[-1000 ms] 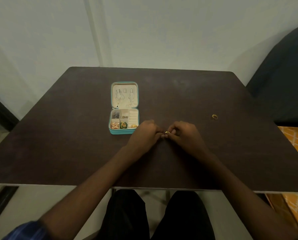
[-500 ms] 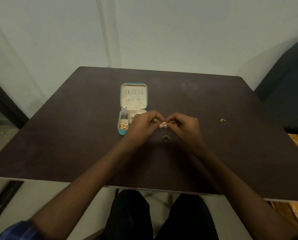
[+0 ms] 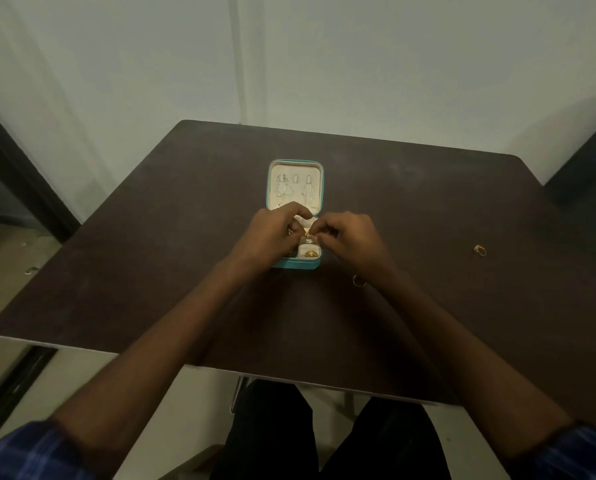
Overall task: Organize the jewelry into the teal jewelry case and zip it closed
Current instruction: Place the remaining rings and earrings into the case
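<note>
The teal jewelry case (image 3: 294,264) lies open on the dark table, its cream lid holding thin chains (image 3: 284,186). Over its lower tray my left hand (image 3: 270,235) and my right hand (image 3: 350,240) meet, both pinching a small gold piece (image 3: 307,233) between their fingertips. A gold item (image 3: 311,253) rests in the tray's front right compartment. My left hand hides the tray's left compartments. On the table lie a thin ring (image 3: 358,280) beside my right wrist and a gold ring (image 3: 480,250) far to the right.
The brown table (image 3: 151,258) has its near edge across my forearms. A pale wall stands behind it. A dark seat (image 3: 587,161) sits at the right edge of view.
Both hands have moved with the small gold piece from the table in front of the case to above its tray. The thin ring now lies exposed beside my right wrist.
</note>
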Motion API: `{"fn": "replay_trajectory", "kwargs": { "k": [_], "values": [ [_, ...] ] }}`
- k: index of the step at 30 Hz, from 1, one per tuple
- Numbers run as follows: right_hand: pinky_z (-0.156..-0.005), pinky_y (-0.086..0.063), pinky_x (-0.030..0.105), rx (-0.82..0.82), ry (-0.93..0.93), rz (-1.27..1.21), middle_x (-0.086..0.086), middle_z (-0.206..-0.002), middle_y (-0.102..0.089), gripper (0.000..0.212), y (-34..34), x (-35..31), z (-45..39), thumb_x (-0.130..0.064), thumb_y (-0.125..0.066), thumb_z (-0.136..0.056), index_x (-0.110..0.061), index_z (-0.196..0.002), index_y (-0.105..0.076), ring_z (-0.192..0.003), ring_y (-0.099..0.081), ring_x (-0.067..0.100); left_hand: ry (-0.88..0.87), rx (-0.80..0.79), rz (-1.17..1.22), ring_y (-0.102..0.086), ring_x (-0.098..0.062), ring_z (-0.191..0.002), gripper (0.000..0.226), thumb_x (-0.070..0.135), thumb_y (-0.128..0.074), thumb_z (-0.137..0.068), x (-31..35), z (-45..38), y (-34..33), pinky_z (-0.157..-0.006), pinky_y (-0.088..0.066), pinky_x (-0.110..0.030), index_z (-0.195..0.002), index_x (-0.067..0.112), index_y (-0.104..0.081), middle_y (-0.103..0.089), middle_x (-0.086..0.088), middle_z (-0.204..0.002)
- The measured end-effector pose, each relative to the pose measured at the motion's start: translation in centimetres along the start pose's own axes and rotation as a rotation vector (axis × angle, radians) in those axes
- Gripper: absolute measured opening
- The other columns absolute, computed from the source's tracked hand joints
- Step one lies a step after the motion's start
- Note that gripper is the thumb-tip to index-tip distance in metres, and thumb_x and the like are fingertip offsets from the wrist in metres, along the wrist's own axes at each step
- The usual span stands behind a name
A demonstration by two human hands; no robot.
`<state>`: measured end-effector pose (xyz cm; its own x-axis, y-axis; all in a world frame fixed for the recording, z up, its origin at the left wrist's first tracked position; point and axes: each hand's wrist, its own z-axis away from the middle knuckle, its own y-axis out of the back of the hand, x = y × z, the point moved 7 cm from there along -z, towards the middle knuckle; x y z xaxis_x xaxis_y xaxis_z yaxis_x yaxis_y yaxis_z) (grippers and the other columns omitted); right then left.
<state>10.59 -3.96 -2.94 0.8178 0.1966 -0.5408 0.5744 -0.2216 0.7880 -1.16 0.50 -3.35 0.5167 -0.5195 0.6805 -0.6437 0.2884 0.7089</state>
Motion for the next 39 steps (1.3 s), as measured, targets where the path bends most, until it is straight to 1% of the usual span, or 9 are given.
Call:
{"fn": "replay_trajectory", "kwargs": {
  "k": [4,11,16,20,22,27,32,36,39],
  "values": [
    [-0.068,-0.055,0.033,-0.067,-0.007,0.057,0.007,-0.094,-0.072,0.013,-0.7,0.4,-0.1,-0.012,-0.061,-0.086,-0.010,-0.094,-0.070,-0.083,-0.065,0.015,0.006,-0.037,-0.036,-0.061,-0.007,-0.083,0.033,0.010,-0.062,-0.087,-0.1,0.1,-0.6,-0.078,-0.049,-0.020,-0.119,0.016,-0.057,-0.069,0.002,-0.092],
    [-0.058,-0.029,0.027,0.029,0.005,0.180,0.006,-0.087,-0.068,0.013,-0.8,0.7,0.0,-0.017,-0.059,-0.086,-0.014,-0.093,-0.070,-0.078,-0.042,0.010,-0.004,-0.014,-0.056,-0.057,-0.007,-0.078,0.032,0.008,-0.061,-0.087,-0.1,-0.1,-0.5,-0.075,-0.045,-0.019,-0.118,0.014,-0.059,-0.068,0.001,-0.091],
    [-0.057,-0.027,0.026,0.018,0.007,0.233,0.009,-0.090,-0.066,0.015,-1.2,0.6,0.1,-0.020,-0.056,-0.088,-0.016,-0.096,-0.069,-0.080,-0.043,0.013,0.006,-0.013,-0.105,-0.062,-0.018,-0.096,0.029,0.010,-0.061,-0.087,-0.4,-0.3,-0.7,-0.086,-0.052,-0.031,-0.115,0.014,-0.061,-0.069,-0.004,-0.100],
    [-0.059,-0.025,0.023,-0.015,0.021,0.257,0.006,-0.093,-0.069,0.017,-1.0,0.2,-0.2,-0.019,-0.058,-0.088,-0.015,-0.098,-0.071,-0.082,-0.040,0.010,-0.006,-0.021,-0.127,-0.064,-0.016,-0.098,0.025,0.010,-0.062,-0.087,-0.1,-0.3,-0.6,-0.083,-0.048,-0.023,-0.111,0.012,-0.065,-0.071,-0.006,-0.102],
    [-0.063,-0.029,0.021,-0.027,0.038,0.267,0.004,-0.097,-0.069,0.017,-0.9,0.2,-0.3,-0.022,-0.060,-0.087,-0.015,-0.096,-0.072,-0.085,-0.047,0.013,-0.014,-0.027,-0.148,-0.063,-0.016,-0.102,0.023,0.011,-0.062,-0.087,0.1,-0.3,-0.6,-0.082,-0.045,-0.020,-0.109,0.011,-0.066,-0.070,-0.006,-0.106],
    [-0.077,-0.032,0.029,-0.071,0.026,0.293,0.006,-0.102,-0.068,0.018,-1.0,0.4,-0.6,-0.022,-0.063,-0.084,-0.015,-0.097,-0.073,-0.096,-0.056,0.023,-0.017,-0.036,-0.181,-0.060,-0.017,-0.107,0.025,0.012,-0.060,-0.088,0.1,-0.3,-0.9,-0.080,-0.041,-0.017,-0.114,0.012,-0.064,-0.068,-0.007,-0.112],
    [-0.081,-0.036,0.031,-0.109,0.005,0.305,0.009,-0.108,-0.065,0.022,-1.1,0.4,-0.9,-0.021,-0.061,-0.084,-0.015,-0.103,-0.072,-0.099,-0.055,0.024,-0.034,-0.045,-0.190,-0.062,-0.019,-0.108,0.029,0.009,-0.056,-0.089,0.3,0.0,-1.2,-0.088,-0.047,-0.027,-0.118,0.011,-0.059,-0.069,-0.009,-0.112],
    [-0.075,-0.041,0.021,0.008,-0.043,0.201,0.003,-0.101,-0.069,0.020,0.8,0.6,-0.1,-0.018,-0.058,-0.087,-0.012,-0.100,-0.072,-0.086,-0.056,0.010,-0.033,0.057,-0.120,-0.066,-0.020,-0.097,0.028,0.008,-0.056,-0.088,0.6,0.2,-0.5,-0.085,-0.052,-0.032,-0.115,0.011,-0.061,-0.071,-0.008,-0.105],
    [-0.065,-0.035,0.012,-0.009,-0.139,0.160,-0.002,-0.098,-0.066,0.019,1.8,2.4,1.4,-0.018,-0.058,-0.089,-0.012,-0.102,-0.071,-0.073,-0.047,-0.001,-0.072,0.125,-0.153,-0.063,-0.019,-0.096,0.025,0.016,-0.058,-0.089,1.2,0.4,-0.1,-0.085,-0.048,-0.030,-0.114,0.013,-0.063,-0.069,-0.004,-0.106]
  ]
}}
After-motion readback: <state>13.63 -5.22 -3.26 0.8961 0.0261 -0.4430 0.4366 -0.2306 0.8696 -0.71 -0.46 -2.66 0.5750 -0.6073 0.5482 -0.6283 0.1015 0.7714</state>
